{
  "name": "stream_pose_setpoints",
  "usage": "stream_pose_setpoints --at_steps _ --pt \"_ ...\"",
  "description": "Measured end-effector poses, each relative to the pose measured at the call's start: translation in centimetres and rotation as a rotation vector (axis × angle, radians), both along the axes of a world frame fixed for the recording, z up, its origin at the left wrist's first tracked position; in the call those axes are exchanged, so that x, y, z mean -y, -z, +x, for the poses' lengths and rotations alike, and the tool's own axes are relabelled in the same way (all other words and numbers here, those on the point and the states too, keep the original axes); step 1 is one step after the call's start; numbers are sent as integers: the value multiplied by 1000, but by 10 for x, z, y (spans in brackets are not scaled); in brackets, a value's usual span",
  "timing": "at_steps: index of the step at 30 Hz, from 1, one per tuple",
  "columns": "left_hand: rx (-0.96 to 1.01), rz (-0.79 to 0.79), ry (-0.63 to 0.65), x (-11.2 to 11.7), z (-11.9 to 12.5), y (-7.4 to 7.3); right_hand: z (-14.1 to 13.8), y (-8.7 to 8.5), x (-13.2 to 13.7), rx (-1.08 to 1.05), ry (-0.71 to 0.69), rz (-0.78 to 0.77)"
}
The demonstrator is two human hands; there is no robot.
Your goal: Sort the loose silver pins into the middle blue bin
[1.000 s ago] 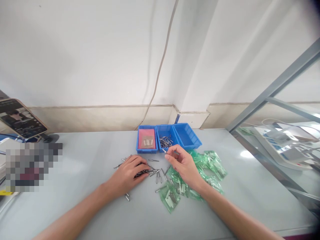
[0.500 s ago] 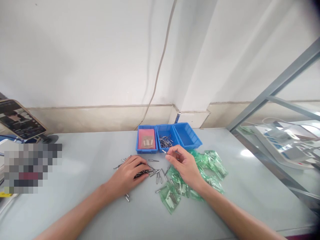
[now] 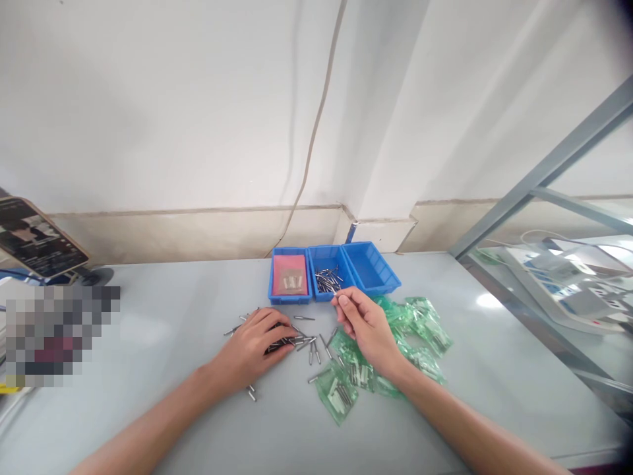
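My left hand is cupped over a heap of small metal pins, fingers and thumb curled around part of it; its palm hides many of them. Near the front of the middle blue bin, my right hand is closed in a pinch. A bright tip at its fingertips looks like a metal pin; the rest is covered by the fingers. Loose pins are scattered between the hands. Green plastic bags holding pins and white pieces lie under and beside my right hand.
Behind the hands stand three blue bins: the left bin has a pink sheet and a small clear packet, the middle bin has loose pins, and the right bin shows a bare floor. A phone stands far left; a metal frame rises right.
My right fingers have drawn closer together around the pin, so less of it shows. My left hand stays on the heap.
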State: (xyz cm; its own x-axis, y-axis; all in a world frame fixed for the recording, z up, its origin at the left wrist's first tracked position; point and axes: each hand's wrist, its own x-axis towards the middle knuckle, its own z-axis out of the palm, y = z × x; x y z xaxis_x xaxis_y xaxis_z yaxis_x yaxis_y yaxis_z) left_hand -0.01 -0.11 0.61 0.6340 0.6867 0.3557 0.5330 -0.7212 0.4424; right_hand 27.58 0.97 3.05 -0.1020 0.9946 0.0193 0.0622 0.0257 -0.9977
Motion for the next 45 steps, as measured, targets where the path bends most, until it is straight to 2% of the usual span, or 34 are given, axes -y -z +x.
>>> stream_pose_setpoints --at_steps 6,11,16,20,27,30,33,36,38,41,45 --pt "9 6 2 0 0 -1 -1 1 2 26 -37 4" --pt "13 13 1 0 1 -1 0 4 9 249 -41 151" --pt "12 14 4 0 0 0 0 5 12 389 -46 187" --pt "3 8 2 0 0 0 1 5 7 277 -43 143" --pt "7 17 -3 0 1 -2 2 -1 -3 -99 7 -136" --pt "6 16 -1 -1 1 -1 2 -6 -5 -128 25 -135" --pt "5 17 4 -1 1 0 2 -10 -4 -103 18 -67" --pt "3 19 4 0 0 1 4 -10 -2 -2 30 28" --pt "2 20 3 0 0 1 7 -8 -1 143 50 124" --pt "8 23 0 0 0 2 13 -5 0 489 21 301" --pt "-1 20 -3 0 1 1 25 -4 -6 897 -124 472"
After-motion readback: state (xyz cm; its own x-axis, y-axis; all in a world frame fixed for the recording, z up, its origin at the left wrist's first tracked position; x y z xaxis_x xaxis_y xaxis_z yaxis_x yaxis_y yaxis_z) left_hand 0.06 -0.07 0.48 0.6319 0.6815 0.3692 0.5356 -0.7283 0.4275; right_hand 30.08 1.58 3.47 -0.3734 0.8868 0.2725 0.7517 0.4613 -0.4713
